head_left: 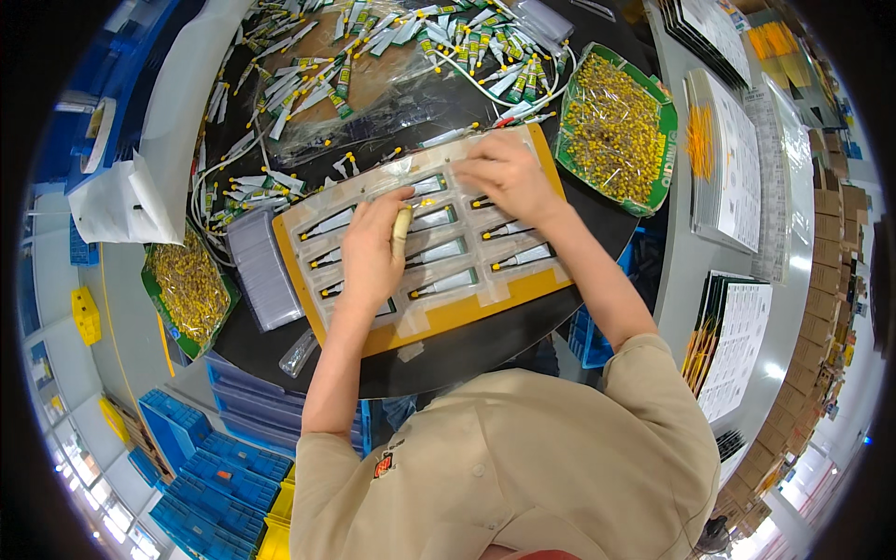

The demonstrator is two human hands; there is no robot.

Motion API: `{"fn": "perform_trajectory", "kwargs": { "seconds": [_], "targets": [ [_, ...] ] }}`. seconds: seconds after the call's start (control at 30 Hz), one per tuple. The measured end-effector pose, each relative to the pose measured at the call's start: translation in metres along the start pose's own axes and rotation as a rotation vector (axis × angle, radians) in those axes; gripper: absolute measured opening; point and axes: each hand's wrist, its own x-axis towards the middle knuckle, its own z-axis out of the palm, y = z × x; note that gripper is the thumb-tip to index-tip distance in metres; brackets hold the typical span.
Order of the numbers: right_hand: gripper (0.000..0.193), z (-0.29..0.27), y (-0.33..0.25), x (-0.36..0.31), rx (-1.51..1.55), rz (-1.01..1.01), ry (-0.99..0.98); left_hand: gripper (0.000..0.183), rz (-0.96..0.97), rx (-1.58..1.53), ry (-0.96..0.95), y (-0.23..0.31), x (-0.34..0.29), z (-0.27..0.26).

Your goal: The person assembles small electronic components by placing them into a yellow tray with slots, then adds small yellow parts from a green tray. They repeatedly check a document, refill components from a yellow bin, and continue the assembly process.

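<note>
A yellow board [434, 333] lies tilted on the black table, carrying clear plastic blister trays [397, 322] with small white-and-green tubes in their hollows. The tubes have yellow or black tips. My left hand [371, 247] rests over the left half of the trays, fingers stretched toward a tube [427, 186] in the top row. A pale cover wraps one of its digits. Above the upper right part of the trays is my right hand [511, 182], slightly blurred, fingers extended leftward and apart. Nothing shows held in either hand; the tray beneath the right palm is hidden.
Many loose tubes [383, 37] are heaped at the table's far side. Green boxes of small yellow caps stand at the right [611, 126] and left [187, 289]. A stack of clear trays [264, 271] sits left of the board. Printed cards [733, 168] lie on the right-hand shelf.
</note>
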Motion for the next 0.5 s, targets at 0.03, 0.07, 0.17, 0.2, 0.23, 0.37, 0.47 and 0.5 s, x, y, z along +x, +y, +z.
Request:
{"fn": "perform_trajectory", "kwargs": {
  "seconds": [0.03,0.07,0.17,0.2,0.23,0.37,0.47,0.5],
  "targets": [
    [0.018,-0.010,0.007,-0.004,0.006,0.039,0.016,0.015,0.026,0.004,-0.010,0.001,0.002,0.001],
    [0.019,-0.025,0.016,-0.007,-0.037,0.041,-0.006,0.014,0.052,0.006,-0.019,0.003,0.003,0.003],
    [0.018,-0.045,0.032,-0.016,-0.140,0.058,-0.043,0.012,0.099,0.060,-0.036,0.005,0.011,0.010],
    [0.018,-0.046,0.034,-0.019,-0.155,0.068,-0.056,0.012,0.111,0.077,-0.044,0.005,0.013,0.013],
    [0.019,-0.047,0.035,-0.021,-0.169,0.065,-0.057,0.012,0.093,0.100,-0.092,0.007,0.014,0.016],
    [0.017,-0.056,0.028,-0.035,-0.176,0.048,-0.034,0.012,0.105,0.167,-0.144,0.010,0.007,0.022],
    [0.022,-0.062,0.011,-0.045,-0.187,0.047,-0.091,0.013,0.142,0.175,-0.110,0.013,0.000,0.022],
    [0.024,-0.062,0.004,-0.045,-0.208,0.050,-0.093,0.014,0.093,0.143,-0.125,0.016,-0.003,0.022]
  ]
}}
